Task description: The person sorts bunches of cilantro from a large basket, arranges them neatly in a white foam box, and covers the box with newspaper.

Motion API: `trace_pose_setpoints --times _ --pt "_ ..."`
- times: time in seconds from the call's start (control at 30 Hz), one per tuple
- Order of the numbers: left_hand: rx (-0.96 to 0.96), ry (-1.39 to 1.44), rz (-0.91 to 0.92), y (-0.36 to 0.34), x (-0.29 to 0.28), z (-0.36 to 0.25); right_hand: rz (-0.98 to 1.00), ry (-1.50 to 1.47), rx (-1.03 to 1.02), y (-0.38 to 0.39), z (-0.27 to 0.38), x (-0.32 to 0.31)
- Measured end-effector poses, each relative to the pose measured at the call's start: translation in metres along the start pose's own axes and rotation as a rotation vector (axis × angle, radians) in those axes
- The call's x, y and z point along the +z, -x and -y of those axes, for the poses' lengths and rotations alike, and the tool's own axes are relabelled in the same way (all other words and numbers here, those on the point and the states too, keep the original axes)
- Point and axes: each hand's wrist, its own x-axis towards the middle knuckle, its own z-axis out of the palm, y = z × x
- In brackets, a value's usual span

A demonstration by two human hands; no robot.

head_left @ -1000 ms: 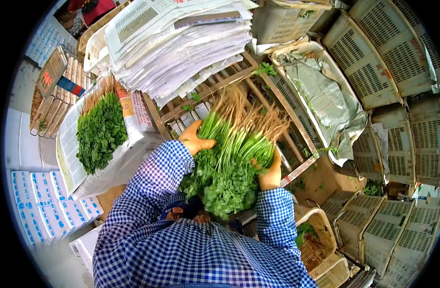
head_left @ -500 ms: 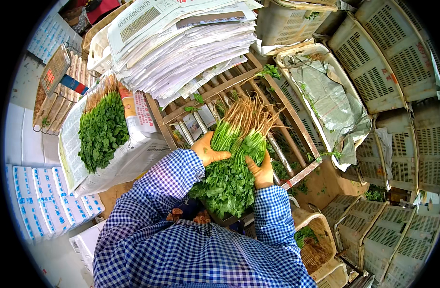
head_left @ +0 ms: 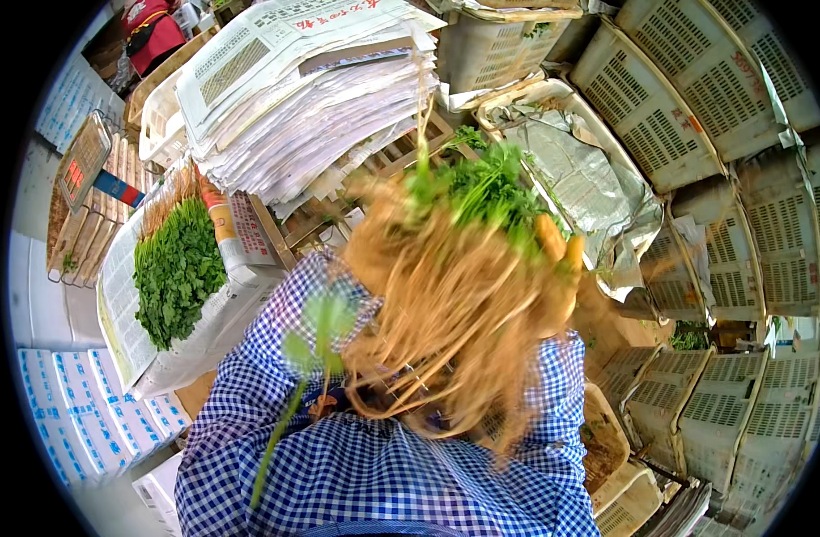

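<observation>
A big bunch of coriander (head_left: 463, 313) is up in front of me, its pale brown roots hanging toward me and its green leaves pointing away. Motion blurs the roots. My right hand (head_left: 564, 268), in an orange-yellow glove, grips the bunch's right side with fingers beside the leaves. Against the left side is my left hand (head_left: 365, 253), also gloved, smeared and partly covered by roots, so its fingers cannot be made out. A loose leafy stem (head_left: 316, 345) shows blurred over my left sleeve. Another coriander bunch (head_left: 182, 268) lies on newspaper at the left.
A tall stack of newspapers (head_left: 311, 116) stands ahead on a slatted rack. To its right, a crate (head_left: 638, 152) holds grey sheeting. Stacked plastic crates (head_left: 647, 98) line the right side. A scale (head_left: 88, 161) and blue-and-white packages (head_left: 92, 407) are at the left.
The bunch has been raised and turned end for end: its roots pointed away before and now hang toward me. Both hands moved up and apart. The view has shifted slightly.
</observation>
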Motion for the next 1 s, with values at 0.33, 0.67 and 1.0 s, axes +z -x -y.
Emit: trace_pose_setpoints --times 0.33,0.67,1.0 --pt "0.067 -0.601 0.445 0.09 0.013 0.151 0.469 1.058 -0.033 0.071 -0.032 0.012" --pt "0.145 -0.541 0.258 0.08 -0.041 0.039 -0.134 0.522 0.24 0.125 0.0 -0.025" --pt "0.134 -0.702 0.519 0.017 0.047 0.062 -0.035 0.228 0.606 0.104 -0.009 0.029"
